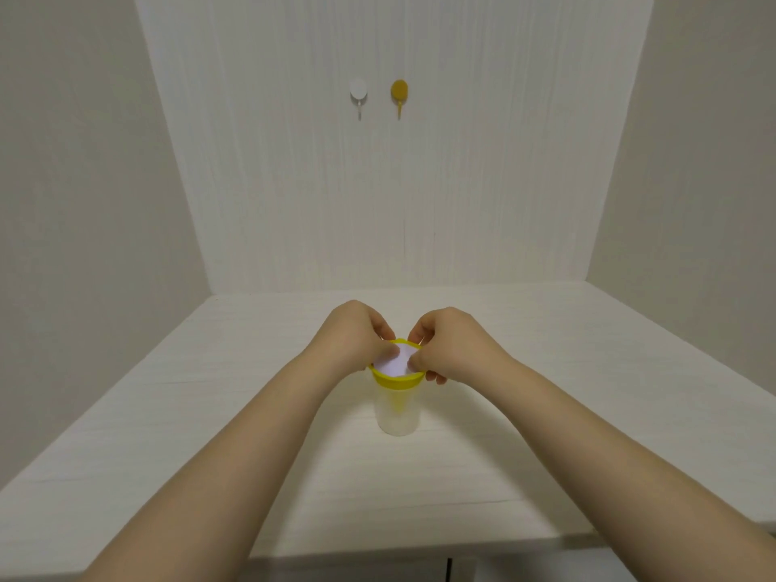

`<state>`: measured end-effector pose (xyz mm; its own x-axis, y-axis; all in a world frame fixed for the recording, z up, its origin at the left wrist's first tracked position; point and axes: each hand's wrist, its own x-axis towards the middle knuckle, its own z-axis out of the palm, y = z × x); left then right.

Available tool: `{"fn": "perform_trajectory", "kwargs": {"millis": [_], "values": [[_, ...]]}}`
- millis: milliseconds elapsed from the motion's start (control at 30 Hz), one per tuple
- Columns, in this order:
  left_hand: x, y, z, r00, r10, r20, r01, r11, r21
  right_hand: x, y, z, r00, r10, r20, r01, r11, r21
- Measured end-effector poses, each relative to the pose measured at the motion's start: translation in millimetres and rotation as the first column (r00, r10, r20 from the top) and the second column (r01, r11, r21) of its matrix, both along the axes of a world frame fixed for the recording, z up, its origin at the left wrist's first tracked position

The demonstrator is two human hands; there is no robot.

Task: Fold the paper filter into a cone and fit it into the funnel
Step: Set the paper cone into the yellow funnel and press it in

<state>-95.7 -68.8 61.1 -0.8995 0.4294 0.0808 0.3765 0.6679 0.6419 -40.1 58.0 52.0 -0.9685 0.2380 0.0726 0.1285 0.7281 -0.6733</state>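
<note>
One yellow funnel [397,382] sits in one translucent cup [397,415] on the table [168,434]. Your left hand [357,333] and right hand [451,344] each pinch the one white paper filter [394,363] at the funnel's rim. Two wall hooks: one white hook [359,94], one yellow hook [399,94].

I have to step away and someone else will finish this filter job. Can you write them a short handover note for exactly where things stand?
Left hand: fingers curled at the left rim of the yellow funnel, thumb pressing on the white paper filter.
Right hand: fingers pinching the filter's right edge at the rim.
The funnel sits in the mouth of a translucent cup, which stands upright on the white table.
Done: the filter is already inside the funnel.
Left: how well it sits is hidden by the fingers; probably press it against the wall, then let go.
</note>
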Motion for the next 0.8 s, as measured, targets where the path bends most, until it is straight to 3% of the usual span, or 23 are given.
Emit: {"fn": "perform_trajectory", "kwargs": {"millis": [567, 667, 800], "values": [[1.8, -0.1, -12.9, 0.990, 0.036, -0.137, -0.035, 0.999, 0.010, -2.1, -4.6, -4.2, 0.993, -0.072, -0.095, 0.078, 0.995, 0.060], [1.6, -4.0, -10.3, 0.998, 0.016, -0.061, -0.016, 1.000, 0.010, -2.2, -4.5, -2.6, 0.994, -0.063, -0.092, 0.070, 0.995, 0.073], [2.2, -14.1, 0.8, 0.979, 0.003, 0.206, -0.011, 0.999, 0.038, -2.4, -4.5, -3.0, 0.994, -0.077, -0.081, 0.084, 0.993, 0.082]]}}
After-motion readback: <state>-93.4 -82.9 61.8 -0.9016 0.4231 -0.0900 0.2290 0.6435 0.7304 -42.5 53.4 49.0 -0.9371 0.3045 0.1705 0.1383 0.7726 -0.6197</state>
